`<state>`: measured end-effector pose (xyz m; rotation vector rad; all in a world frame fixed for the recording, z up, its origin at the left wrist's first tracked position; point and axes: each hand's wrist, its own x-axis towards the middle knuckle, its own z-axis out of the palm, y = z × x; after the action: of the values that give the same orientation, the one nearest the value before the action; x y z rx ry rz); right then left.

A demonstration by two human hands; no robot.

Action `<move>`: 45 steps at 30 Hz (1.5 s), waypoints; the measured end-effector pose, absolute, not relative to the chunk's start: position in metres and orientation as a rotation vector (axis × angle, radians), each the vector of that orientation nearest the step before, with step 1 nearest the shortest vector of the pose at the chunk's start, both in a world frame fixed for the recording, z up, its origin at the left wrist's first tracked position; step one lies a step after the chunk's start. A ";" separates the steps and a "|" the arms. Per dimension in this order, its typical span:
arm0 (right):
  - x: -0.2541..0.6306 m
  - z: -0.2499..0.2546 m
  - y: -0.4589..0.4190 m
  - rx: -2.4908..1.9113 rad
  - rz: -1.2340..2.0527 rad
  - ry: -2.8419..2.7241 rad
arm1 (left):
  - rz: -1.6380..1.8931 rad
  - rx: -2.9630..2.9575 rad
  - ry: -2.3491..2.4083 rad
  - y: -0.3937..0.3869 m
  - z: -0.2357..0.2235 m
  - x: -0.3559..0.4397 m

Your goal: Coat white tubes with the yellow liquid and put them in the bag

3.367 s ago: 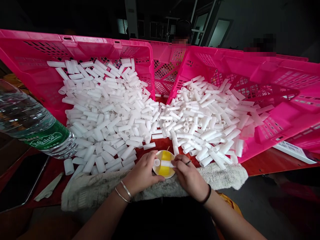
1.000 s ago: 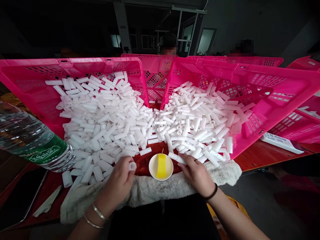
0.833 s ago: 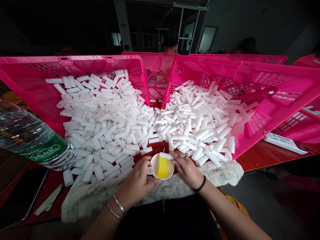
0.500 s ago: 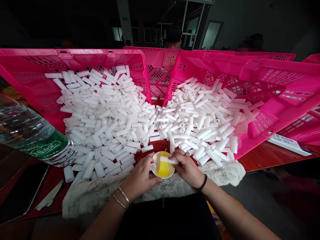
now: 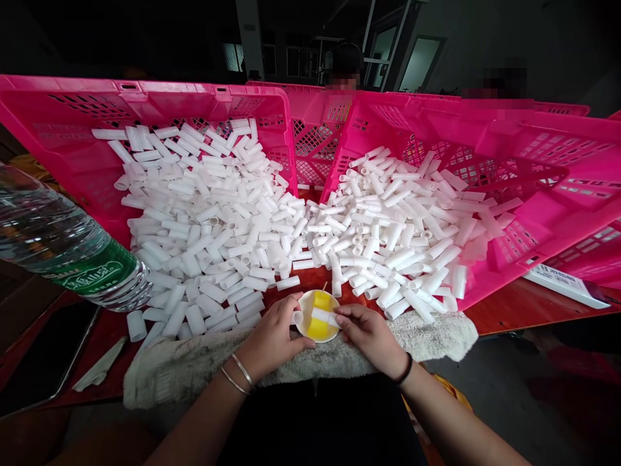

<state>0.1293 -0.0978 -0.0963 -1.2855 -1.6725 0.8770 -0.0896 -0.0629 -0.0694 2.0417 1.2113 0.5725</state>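
Head view, with clock positions read around a small white dish (image 5: 334,303) on the red worktop (image 5: 276,299), a yellow piece (image 5: 317,329) inside it. At 8 o'clock, the left hand (image 5: 274,333) is half curled, a short white tube (image 5: 296,318) tucked in its fingers, thumb by the near rim. At 4 o'clock, the right hand (image 5: 371,338) pinches a second tube (image 5: 321,316) over the yellow piece. Heaped tubes (image 5: 213,223) spill from pink crates (image 5: 43,126) at 10 and 2. A towel (image 5: 194,370) lies at 6; a water bottle (image 5: 92,265) leans at 9.
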 end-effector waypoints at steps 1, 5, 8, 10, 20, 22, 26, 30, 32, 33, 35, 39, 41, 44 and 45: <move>0.129 -0.097 -0.099 -1.293 0.775 -1.731 | 0.572 2.053 1.208 -0.063 -0.069 -0.090; 0.133 -0.099 -0.106 -1.059 0.320 -2.047 | 0.638 2.161 1.195 -0.066 -0.064 -0.097; 0.131 -0.096 -0.108 -0.983 0.364 -1.957 | 0.671 2.242 1.274 -0.071 -0.055 -0.103; 0.125 -0.088 -0.109 -1.005 0.489 -1.742 | 0.621 2.336 1.238 -0.075 -0.048 -0.104; 0.132 -0.033 -0.120 -1.138 0.847 -1.801 | 0.549 2.705 1.093 -0.098 -0.020 -0.096; 0.139 -0.026 -0.124 -1.101 0.764 -1.904 | 0.591 2.544 1.083 -0.104 -0.020 -0.096; 0.148 -0.017 -0.133 -0.966 0.562 -2.067 | 0.645 2.298 1.042 -0.112 -0.019 -0.093; 0.149 -0.015 -0.141 -0.872 0.373 -2.206 | 0.575 2.240 1.015 -0.118 -0.017 -0.090; 0.146 -0.017 -0.144 -0.823 0.340 -2.218 | 0.547 2.202 0.994 -0.122 -0.016 -0.087; 0.144 -0.018 -0.145 -0.818 0.373 -2.211 | 0.534 2.216 0.981 -0.125 -0.016 -0.086; 0.139 -0.021 -0.147 -0.892 0.527 -2.178 | 0.500 2.309 0.966 -0.131 -0.016 -0.083; 0.137 -0.024 -0.152 -1.106 0.685 -2.102 | 0.523 2.214 1.002 -0.144 -0.019 -0.074; 0.137 -0.024 -0.157 -1.059 0.537 -2.135 | 0.460 1.940 0.926 -0.149 -0.021 -0.067; 0.130 -0.023 -0.165 -1.023 0.326 -2.085 | 0.381 1.808 0.825 -0.159 -0.025 -0.050; 0.127 -0.023 -0.169 -1.064 0.322 -2.027 | 0.393 1.880 0.831 -0.163 -0.026 -0.044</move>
<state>0.1268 -0.1685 -0.0230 -1.0636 -2.0271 0.3216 -0.0444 -0.1629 -0.0257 1.8804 0.8306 0.3935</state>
